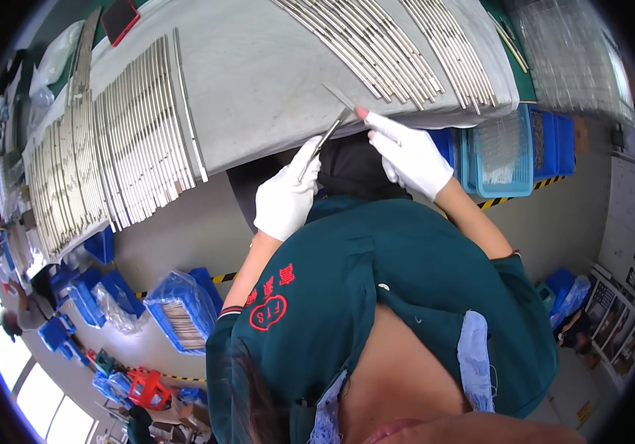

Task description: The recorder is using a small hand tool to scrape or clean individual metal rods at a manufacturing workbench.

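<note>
My left hand [288, 194], in a white glove, is closed around a slim metal rail [329, 133] that slants up toward the right, just off the table's near edge. My right hand [412, 155], also gloved but with a bare index fingertip, is closed at the rail's upper end. From that fingertip a thin pale strip [338, 95] points up and left over the table cloth; its gripped end is partly hidden. Similar rails lie side by side on the table: a large group [132, 133] at left, another [365, 44] at the far middle, and a third [450, 48] at right.
The grey cloth-covered table [251, 81] spans the front. A red-edged phone [119, 21] lies at its far left. Clear plastic trays [573, 63] are stacked at far right, above blue bins [554, 140]. Behind me at left, a bagged blue crate [184, 314] holds rails.
</note>
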Motion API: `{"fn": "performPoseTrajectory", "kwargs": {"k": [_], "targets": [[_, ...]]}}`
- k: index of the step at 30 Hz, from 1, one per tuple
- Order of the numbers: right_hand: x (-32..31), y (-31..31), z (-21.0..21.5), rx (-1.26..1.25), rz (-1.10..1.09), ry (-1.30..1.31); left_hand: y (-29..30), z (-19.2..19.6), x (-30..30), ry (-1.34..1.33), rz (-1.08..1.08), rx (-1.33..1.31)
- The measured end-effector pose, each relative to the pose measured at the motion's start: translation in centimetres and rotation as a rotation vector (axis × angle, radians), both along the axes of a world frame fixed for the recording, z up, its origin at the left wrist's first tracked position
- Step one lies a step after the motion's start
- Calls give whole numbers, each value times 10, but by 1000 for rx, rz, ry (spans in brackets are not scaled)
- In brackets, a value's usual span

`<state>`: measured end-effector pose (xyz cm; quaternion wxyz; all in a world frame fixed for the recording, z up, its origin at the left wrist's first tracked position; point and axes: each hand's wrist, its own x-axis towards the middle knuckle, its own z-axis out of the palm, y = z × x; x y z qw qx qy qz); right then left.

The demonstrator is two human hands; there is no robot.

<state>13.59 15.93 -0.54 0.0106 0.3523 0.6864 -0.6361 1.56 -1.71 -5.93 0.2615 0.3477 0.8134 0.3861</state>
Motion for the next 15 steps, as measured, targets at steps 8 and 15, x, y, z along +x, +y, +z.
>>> {"fn": "performPoseTrajectory", "kwargs": {"k": [8,15], "targets": [[27,35,29,95,-403,354,11,107,-24,153,-149,177],[83,112,9,778,-642,-57,83,109,-61,928,-551,314]]}}
